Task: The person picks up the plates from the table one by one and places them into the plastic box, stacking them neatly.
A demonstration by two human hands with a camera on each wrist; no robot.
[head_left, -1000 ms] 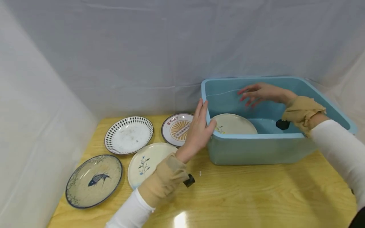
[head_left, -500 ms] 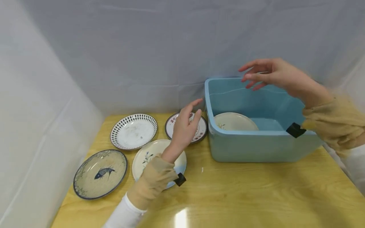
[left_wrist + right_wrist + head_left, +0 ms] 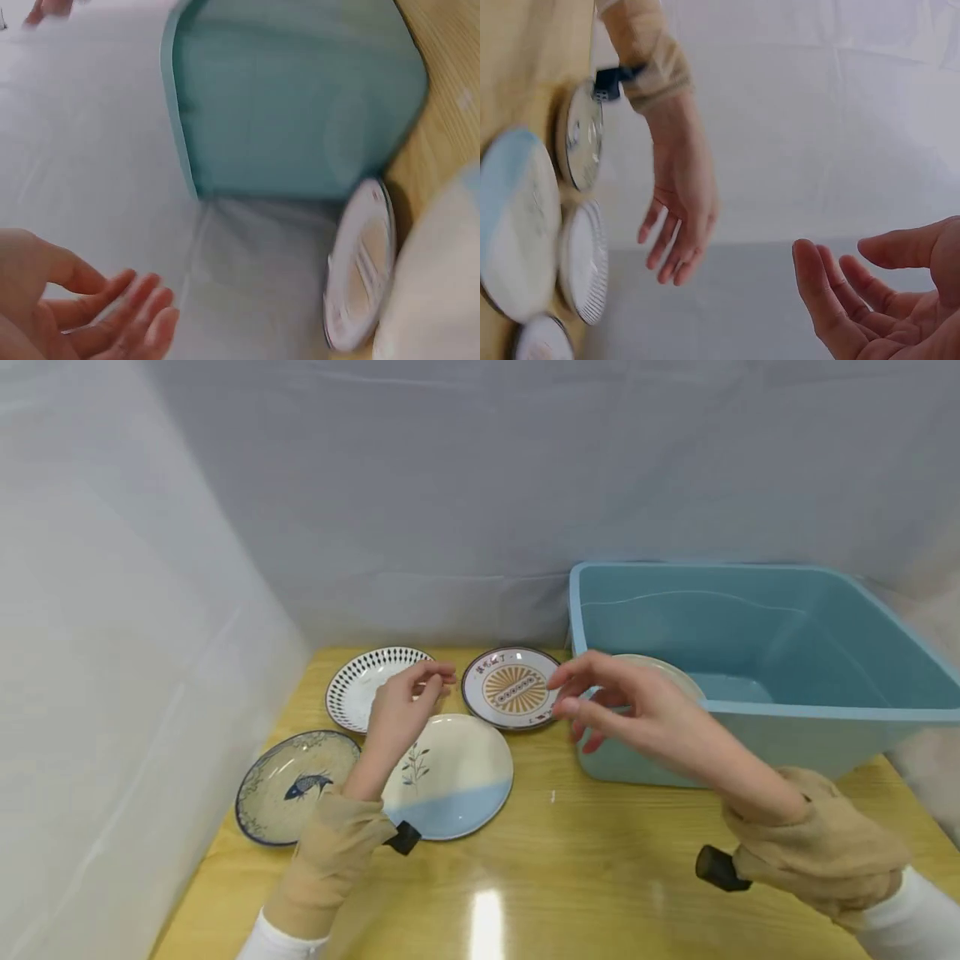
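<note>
Head view: my left hand (image 3: 400, 710) hovers with loosely spread fingers, holding nothing, above the near edge of the dotted plate (image 3: 360, 687) and the far edge of the leaf plate (image 3: 450, 774). My right hand (image 3: 637, 714) hangs with fingers relaxed and apart, empty, just beside the sunburst plate (image 3: 510, 687) and in front of the blue tub (image 3: 825, 710). 1 pale plate (image 3: 667, 670) lies inside the tub near its left wall. The fish plate (image 3: 288, 785) rests at the left of the wooden table (image 3: 600, 877).
</note>
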